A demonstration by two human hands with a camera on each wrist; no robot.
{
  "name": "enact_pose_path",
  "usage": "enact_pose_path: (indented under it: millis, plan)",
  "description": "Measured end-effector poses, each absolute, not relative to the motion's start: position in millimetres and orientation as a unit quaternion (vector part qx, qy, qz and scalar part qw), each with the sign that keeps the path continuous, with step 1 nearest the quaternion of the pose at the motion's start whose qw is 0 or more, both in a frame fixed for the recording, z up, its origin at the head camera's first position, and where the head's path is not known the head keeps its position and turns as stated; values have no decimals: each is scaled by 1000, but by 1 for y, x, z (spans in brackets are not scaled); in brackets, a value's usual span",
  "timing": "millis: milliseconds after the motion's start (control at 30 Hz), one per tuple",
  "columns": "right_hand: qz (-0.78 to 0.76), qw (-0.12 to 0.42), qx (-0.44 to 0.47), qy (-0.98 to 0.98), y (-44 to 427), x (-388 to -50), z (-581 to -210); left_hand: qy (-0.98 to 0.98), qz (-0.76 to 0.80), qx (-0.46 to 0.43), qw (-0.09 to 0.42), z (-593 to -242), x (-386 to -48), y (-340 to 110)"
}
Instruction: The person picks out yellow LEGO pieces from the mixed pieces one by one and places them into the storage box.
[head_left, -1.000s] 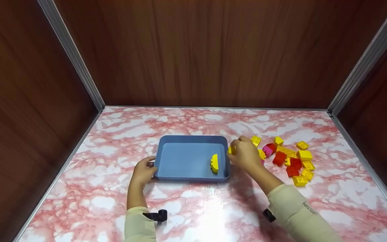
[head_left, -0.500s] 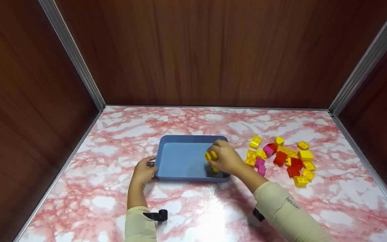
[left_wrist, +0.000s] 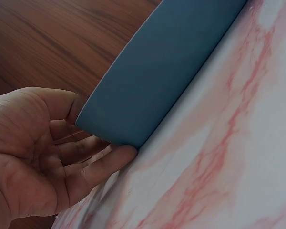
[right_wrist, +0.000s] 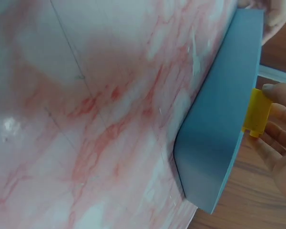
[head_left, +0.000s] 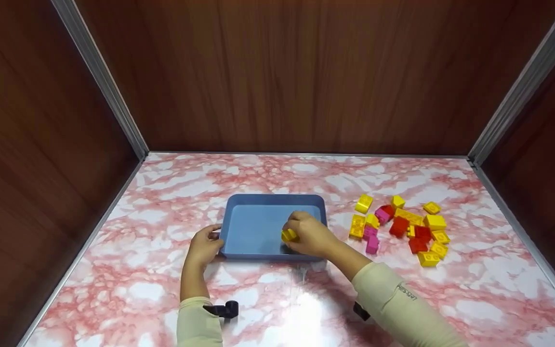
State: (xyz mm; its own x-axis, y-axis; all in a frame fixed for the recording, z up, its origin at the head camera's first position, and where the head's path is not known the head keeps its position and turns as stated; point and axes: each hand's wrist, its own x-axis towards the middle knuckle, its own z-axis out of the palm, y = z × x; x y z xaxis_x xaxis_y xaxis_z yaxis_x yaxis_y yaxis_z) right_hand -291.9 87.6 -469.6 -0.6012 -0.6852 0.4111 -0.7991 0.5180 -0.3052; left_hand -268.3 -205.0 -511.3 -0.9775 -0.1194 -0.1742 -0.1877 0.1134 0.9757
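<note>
A blue rectangular tray (head_left: 253,229) lies on the table. My left hand (head_left: 205,246) grips its left side; in the left wrist view the fingers bend about the corner of the tray wall (left_wrist: 157,71). My right hand (head_left: 311,236) is over the tray's right half and pinches a yellow toy building brick (head_left: 289,235). In the right wrist view this brick (right_wrist: 258,112) shows above the rim, between thumb and fingers, with studs pointing down the picture. The right hand hides the tray floor beneath it, where a rounded yellow brick lay in the earlier frames.
Loose toy bricks lie right of the tray: several yellow ones (head_left: 435,222), red ones (head_left: 399,226) and pink ones (head_left: 372,244). The pink-and-white marbled table (head_left: 128,289) ends at brown wood-look panels (head_left: 277,77) at the back and both sides.
My right hand has carried the yellow brick leftward from beside the tray's right rim to over its floor, moving lower and nearer. The left hand keeps its place on the tray.
</note>
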Motion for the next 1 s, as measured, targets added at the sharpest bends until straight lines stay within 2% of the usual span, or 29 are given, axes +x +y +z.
enact_pose_path:
  millis: [633, 1000]
  plan:
    - [200, 52, 441, -874, 84, -288, -475, 745, 658, -103, 30, -510, -268, -204]
    - [205, 61, 433, -876, 89, -288, -468, 753, 650, -97, 26, -512, -269, -206]
